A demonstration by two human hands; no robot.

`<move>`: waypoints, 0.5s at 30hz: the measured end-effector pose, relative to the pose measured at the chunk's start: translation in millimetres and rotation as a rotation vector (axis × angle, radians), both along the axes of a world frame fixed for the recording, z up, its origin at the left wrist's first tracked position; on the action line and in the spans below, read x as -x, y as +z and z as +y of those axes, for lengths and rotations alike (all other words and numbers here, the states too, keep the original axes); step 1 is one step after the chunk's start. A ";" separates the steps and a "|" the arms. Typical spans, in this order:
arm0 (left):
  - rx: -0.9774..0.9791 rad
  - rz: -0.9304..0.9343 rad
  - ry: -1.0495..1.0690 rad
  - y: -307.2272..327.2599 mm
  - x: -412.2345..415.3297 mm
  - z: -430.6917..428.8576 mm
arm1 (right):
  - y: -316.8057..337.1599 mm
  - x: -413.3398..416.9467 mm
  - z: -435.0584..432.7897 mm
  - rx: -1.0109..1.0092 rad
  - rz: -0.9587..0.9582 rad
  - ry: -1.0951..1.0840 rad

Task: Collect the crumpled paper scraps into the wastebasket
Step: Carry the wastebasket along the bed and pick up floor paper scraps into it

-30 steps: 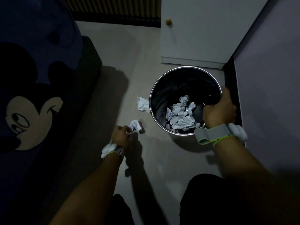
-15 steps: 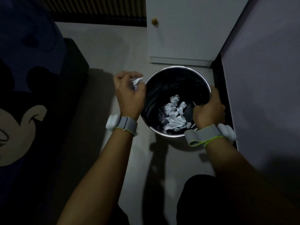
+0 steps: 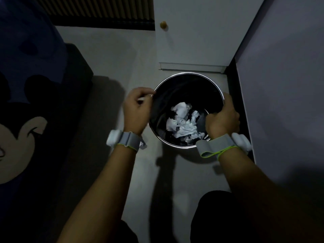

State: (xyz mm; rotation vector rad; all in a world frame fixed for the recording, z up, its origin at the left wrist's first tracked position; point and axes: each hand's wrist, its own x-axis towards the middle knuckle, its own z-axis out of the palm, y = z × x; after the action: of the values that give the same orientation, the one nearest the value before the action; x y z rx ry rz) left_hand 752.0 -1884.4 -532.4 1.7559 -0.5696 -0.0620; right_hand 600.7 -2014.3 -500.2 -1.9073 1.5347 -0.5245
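Nearest, dark trousers point(image 3: 219, 218) sit at the bottom edge, and both forearms reach forward, each with a grey wristband point(image 3: 128, 140). The right hand point(image 3: 223, 120) grips the right rim of the wastebasket point(image 3: 189, 74) as it did half a second ago, with its fingers curled over the edge. The left hand point(image 3: 137, 111) has dropped against the left rim. Its fingers are curled and blurred, and the white scrap it held up then no longer shows plainly, so I cannot tell whether it still holds any paper. The paper scraps point(image 3: 184, 123) lie heaped in the bottom of the wastebasket. A cartoon blanket point(image 3: 26, 120) lies to the left, on the pale floor point(image 3: 112, 58). Beyond the wastebasket stands a white cabinet point(image 3: 201, 32) with a round knob point(image 3: 163, 24).
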 end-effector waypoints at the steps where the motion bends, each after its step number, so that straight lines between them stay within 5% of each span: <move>1: 0.017 0.084 0.106 -8.1 -7.6 4.7 | 0.0 -0.3 0.1 -0.001 -0.004 0.000; 3: -0.090 0.204 0.226 -30.7 -20.9 10.4 | 1.3 -2.2 0.7 -0.012 0.002 -0.005; 6: -0.488 0.246 0.128 -78.4 -26.8 24.0 | -0.4 -6.4 1.2 -0.013 -0.006 -0.011; 12: -1.072 0.143 0.002 -150.0 -1.9 38.0 | -1.9 -8.3 1.0 0.003 -0.020 -0.017; 15: -1.191 0.071 0.039 -171.4 6.5 44.5 | -3.4 -8.9 -2.8 -0.012 -0.001 -0.039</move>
State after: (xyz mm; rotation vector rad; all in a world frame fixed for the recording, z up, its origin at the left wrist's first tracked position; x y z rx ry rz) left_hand 745.6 -1839.9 -703.8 2.8941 -0.4607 -0.5209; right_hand 609.6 -2017.0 -503.6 -1.8714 1.5735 -0.5326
